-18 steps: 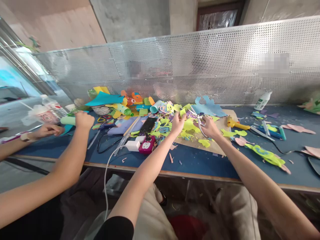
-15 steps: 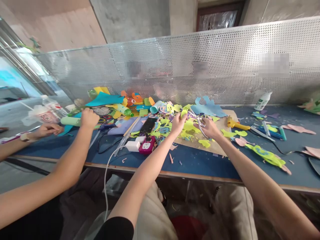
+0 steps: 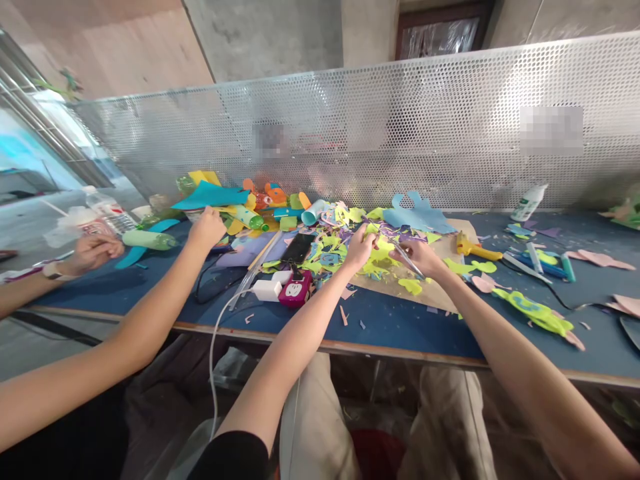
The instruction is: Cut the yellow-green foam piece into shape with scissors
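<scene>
Turning edge-on since moments ago, scissors are sitting in the right hand's grip, left of the glue gun; the left hand is pinching green paper, probably between cuts.

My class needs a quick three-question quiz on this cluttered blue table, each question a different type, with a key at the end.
1. Which of the camera wearer's hands holds the scissors?
2. True or false: in the picture, the yellow glue gun lies to the right of the black phone.
3. What colour is the small cube beside the white plug? A) green B) magenta C) orange

Key: 1. The right hand. 2. True. 3. B.
</scene>
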`<state>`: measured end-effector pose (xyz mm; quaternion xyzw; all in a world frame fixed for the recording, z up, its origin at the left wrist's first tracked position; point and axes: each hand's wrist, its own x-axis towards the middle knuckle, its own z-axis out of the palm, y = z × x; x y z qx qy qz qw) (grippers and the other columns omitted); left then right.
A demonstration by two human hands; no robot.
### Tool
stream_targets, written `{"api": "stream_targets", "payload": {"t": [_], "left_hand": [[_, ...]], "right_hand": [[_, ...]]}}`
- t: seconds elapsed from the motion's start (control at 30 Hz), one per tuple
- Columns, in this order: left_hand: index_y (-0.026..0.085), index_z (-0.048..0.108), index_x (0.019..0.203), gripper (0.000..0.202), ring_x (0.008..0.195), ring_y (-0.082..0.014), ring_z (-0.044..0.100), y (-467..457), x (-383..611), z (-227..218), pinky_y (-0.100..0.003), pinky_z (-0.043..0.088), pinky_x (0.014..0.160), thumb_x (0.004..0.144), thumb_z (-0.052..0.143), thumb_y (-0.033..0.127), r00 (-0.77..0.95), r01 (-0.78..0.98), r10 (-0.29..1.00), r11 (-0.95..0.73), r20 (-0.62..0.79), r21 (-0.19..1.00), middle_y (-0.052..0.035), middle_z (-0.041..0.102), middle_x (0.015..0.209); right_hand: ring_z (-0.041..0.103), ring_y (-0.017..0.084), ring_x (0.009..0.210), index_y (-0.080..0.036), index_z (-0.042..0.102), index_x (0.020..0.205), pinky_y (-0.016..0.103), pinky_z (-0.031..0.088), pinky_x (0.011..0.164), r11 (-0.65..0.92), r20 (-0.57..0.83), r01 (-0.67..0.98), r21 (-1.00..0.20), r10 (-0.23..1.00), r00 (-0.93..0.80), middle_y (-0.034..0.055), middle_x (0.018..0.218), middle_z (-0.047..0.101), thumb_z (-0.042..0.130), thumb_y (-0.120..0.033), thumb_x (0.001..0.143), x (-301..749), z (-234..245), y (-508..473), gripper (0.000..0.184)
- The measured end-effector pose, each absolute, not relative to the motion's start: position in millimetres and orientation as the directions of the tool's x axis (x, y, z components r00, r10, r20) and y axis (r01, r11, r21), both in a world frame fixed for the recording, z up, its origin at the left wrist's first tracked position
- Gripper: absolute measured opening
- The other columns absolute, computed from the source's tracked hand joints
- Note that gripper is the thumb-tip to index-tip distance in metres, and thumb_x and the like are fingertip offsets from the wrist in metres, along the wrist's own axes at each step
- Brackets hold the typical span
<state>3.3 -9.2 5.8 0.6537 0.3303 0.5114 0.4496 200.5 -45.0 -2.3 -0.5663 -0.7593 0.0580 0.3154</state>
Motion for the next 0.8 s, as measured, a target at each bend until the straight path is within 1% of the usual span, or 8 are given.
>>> {"api": "stream_targets", "payload": {"t": [0.07, 0.13, 0.27, 0.33, 0.43, 0.53, 0.67, 0.8], "left_hand": [[0.02, 0.053, 0.089, 0.012, 0.062, -0.013, 0.048, -11, 3, 6, -0.029, 0.049, 0.072, 0.092, 0.047, 0.029, 0.258, -0.012, 0.883, -0.404, 0.393, 0.915, 0.0027, 0.042, 0.063], [0.021, 0.047, 0.082, 0.018, 0.061, -0.0123, 0.046, -12, 3, 7, -0.028, 0.048, 0.072, 0.094, 0.048, 0.033, 0.267, -0.021, 0.861, -0.443, 0.432, 0.896, 0.0033, 0.04, 0.063], [0.022, 0.04, 0.08, 0.026, 0.06, -0.0121, 0.045, -12, 3, 7, -0.027, 0.045, 0.067, 0.097, 0.047, 0.041, 0.301, -0.037, 0.826, -0.49, 0.477, 0.871, 0.004, 0.037, 0.063], [0.022, 0.04, 0.081, 0.028, 0.06, -0.0128, 0.046, -12, 3, 7, -0.028, 0.044, 0.067, 0.098, 0.045, 0.043, 0.308, -0.015, 0.82, -0.503, 0.483, 0.864, 0.0037, 0.038, 0.063], [0.022, 0.042, 0.081, 0.031, 0.061, -0.0139, 0.05, -14, 3, 8, -0.029, 0.044, 0.067, 0.098, 0.044, 0.047, 0.313, 0.063, 0.817, -0.527, 0.484, 0.848, 0.0024, 0.044, 0.064], [0.022, 0.042, 0.08, 0.034, 0.062, -0.0148, 0.053, -17, 2, 9, -0.029, 0.043, 0.068, 0.098, 0.044, 0.05, 0.323, 0.111, 0.812, -0.542, 0.485, 0.833, 0.0016, 0.048, 0.063], [0.021, 0.041, 0.078, 0.036, 0.062, -0.0142, 0.053, -20, 2, 12, -0.029, 0.042, 0.068, 0.098, 0.046, 0.05, 0.354, 0.095, 0.795, -0.555, 0.493, 0.827, 0.0015, 0.049, 0.063], [0.021, 0.042, 0.079, 0.034, 0.063, -0.0141, 0.053, -23, 3, 14, -0.03, 0.044, 0.07, 0.097, 0.048, 0.049, 0.373, 0.052, 0.79, -0.542, 0.487, 0.839, 0.0024, 0.047, 0.062]], "right_hand": [[0.041, 0.013, 0.051, -0.021, 0.047, 0.06, 0.029, 0.023, 0.053, 0.35, 0.4, 0.816, -0.46, 0.902, -0.161, -0.0015, 0.053, 0.049, 0.056, -0.06, 0.082, 201, -2, -45, 0.046], [0.041, 0.013, 0.051, -0.02, 0.049, 0.06, 0.029, 0.023, 0.052, 0.349, 0.381, 0.803, -0.484, 0.91, -0.165, -0.0008, 0.051, 0.05, 0.056, -0.061, 0.082, 201, -2, -45, 0.047], [0.041, 0.014, 0.05, -0.02, 0.048, 0.058, 0.029, 0.024, 0.051, 0.352, 0.348, 0.772, -0.529, 0.92, -0.18, -0.0007, 0.051, 0.05, 0.056, -0.063, 0.081, 201, -1, -46, 0.049], [0.042, 0.014, 0.051, -0.021, 0.046, 0.058, 0.028, 0.025, 0.051, 0.365, 0.34, 0.753, -0.548, 0.919, -0.197, -0.0016, 0.051, 0.048, 0.056, -0.063, 0.082, 201, 0, -47, 0.049], [0.042, 0.014, 0.052, -0.021, 0.045, 0.059, 0.028, 0.027, 0.051, 0.395, 0.339, 0.723, -0.567, 0.912, -0.231, -0.0022, 0.052, 0.046, 0.055, -0.061, 0.083, 202, 1, -49, 0.048], [0.042, 0.014, 0.052, -0.021, 0.047, 0.062, 0.028, 0.028, 0.05, 0.404, 0.322, 0.702, -0.587, 0.912, -0.256, -0.0023, 0.054, 0.047, 0.055, -0.061, 0.083, 203, 0, -49, 0.046], [0.043, 0.015, 0.051, -0.021, 0.05, 0.068, 0.028, 0.03, 0.051, 0.405, 0.287, 0.67, -0.622, 0.914, -0.286, -0.0024, 0.057, 0.049, 0.054, -0.062, 0.085, 204, -1, -50, 0.044], [0.043, 0.015, 0.053, -0.022, 0.046, 0.068, 0.028, 0.031, 0.051, 0.419, 0.289, 0.664, -0.619, 0.908, -0.304, -0.0023, 0.056, 0.048, 0.049, -0.064, 0.086, 202, -1, -51, 0.046]]}}
